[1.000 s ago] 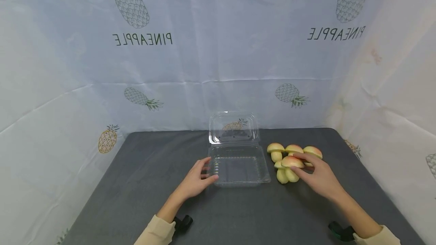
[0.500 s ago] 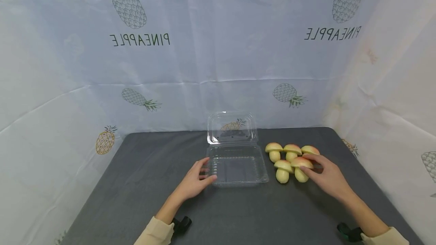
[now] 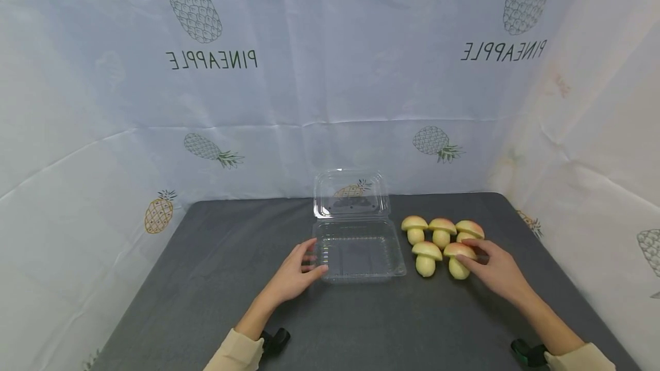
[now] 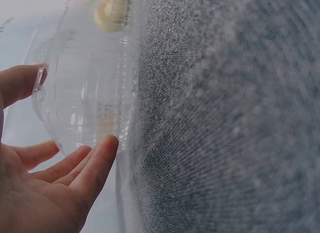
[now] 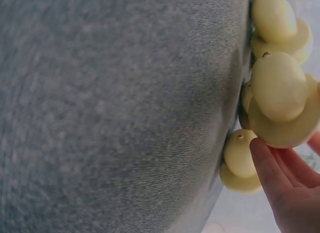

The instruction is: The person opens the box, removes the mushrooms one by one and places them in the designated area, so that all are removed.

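Observation:
My right hand (image 3: 497, 271) pinches the cap of a yellow toy mushroom (image 3: 458, 269) with a reddish top, thumb on the near left of the cap and fingers behind it. In the right wrist view the stem of this mushroom (image 5: 280, 88) faces the camera. Just left of it stands a second mushroom (image 3: 425, 265). My left hand (image 3: 294, 273) rests at the left side of a clear plastic clamshell box (image 3: 361, 273), its fingers spread and fairly straight. Its thumb (image 4: 22, 83) touches the rim at the front corner. The box's lid (image 3: 350, 193) stands raised at the back.
A back row of mushrooms (image 3: 442, 231) sits behind the front pair, right of the box. Everything stands on a dark grey tabletop (image 3: 361, 325). A white cloth with pineapple prints (image 3: 319, 90) hangs around the back and sides.
My right hand has shifted right with the mushroom, away from its left neighbour, leaving a gap between them. The left hand and box have stayed in place.

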`<state>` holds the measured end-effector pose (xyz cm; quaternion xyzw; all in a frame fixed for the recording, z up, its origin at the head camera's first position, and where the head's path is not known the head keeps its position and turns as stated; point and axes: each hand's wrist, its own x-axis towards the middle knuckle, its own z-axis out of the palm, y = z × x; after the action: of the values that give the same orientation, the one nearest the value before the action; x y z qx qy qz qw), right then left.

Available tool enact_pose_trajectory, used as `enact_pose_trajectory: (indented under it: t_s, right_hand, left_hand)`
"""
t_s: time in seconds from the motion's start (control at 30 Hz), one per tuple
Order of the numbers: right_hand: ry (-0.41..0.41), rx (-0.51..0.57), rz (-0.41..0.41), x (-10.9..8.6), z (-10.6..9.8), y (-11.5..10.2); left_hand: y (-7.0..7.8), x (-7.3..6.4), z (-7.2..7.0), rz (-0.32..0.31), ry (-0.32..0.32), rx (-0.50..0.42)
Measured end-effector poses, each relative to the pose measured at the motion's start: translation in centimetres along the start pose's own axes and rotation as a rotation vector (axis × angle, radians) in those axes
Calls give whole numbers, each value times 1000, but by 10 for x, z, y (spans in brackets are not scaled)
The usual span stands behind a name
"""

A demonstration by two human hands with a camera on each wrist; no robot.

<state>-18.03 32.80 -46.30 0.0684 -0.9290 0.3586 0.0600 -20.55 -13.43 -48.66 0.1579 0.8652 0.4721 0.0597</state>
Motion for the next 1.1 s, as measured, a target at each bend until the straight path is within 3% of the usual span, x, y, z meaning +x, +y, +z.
enact_pose_trajectory:
  t_s: [0.5,0.77,0.9,1.1]
  right_hand:
    - [-23,-93,-14,8,2,7]
    - [-8,-113,-64,4,-2,2]
    - [24,-156,-103,1,-3,-5]
    - [33,-192,-119,-4,-3,-23]
  left_hand:
    - [2,0,0,-11,-11,-3]
    - [6,-2,2,-24,26,46]
    - [8,-6,-1,-20,62,112]
    - [12,-12,-7,20,154,293]
